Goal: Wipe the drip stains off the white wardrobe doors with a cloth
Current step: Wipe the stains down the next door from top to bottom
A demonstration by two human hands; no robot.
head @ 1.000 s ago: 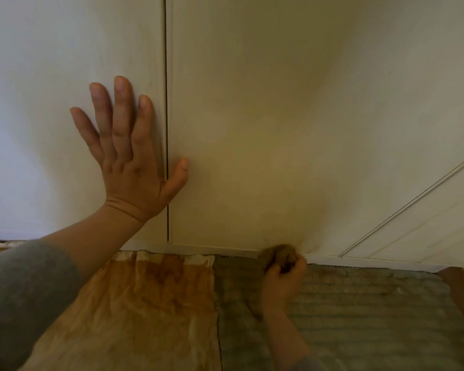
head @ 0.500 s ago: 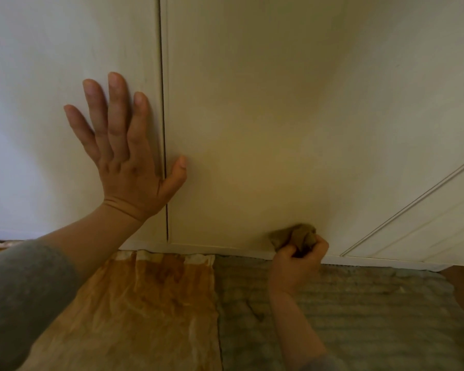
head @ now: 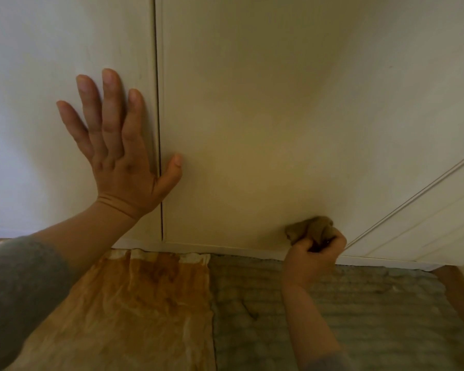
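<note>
Currently, head view only.

Right grip (head: 315,257): fingers curled tight round a bunched brown cloth (head: 310,228), thumb on the near side. The wad sticks out above the knuckles. The cloth presses against the middle wardrobe door (head: 252,103), low down, just above its bottom edge and near its right edge.

Left grip (head: 118,162): fully open, fingers straight and spread, palm flat on the left wardrobe door (head: 38,76). It holds nothing. The thumb crosses the dark seam (head: 158,103) between the doors and touches the middle door. A grey sleeve (head: 16,290) is pushed up the forearm.

Door surfaces: off-white and plain, with a yellowish cast on the middle door. Drip marks cannot be told apart from shading. A third door (head: 426,223) at far right has grooved panels.

Floor below: a crumpled orange-brown sheet (head: 134,303) on the left, touching a grey ribbed mat (head: 359,303) on the right.
</note>
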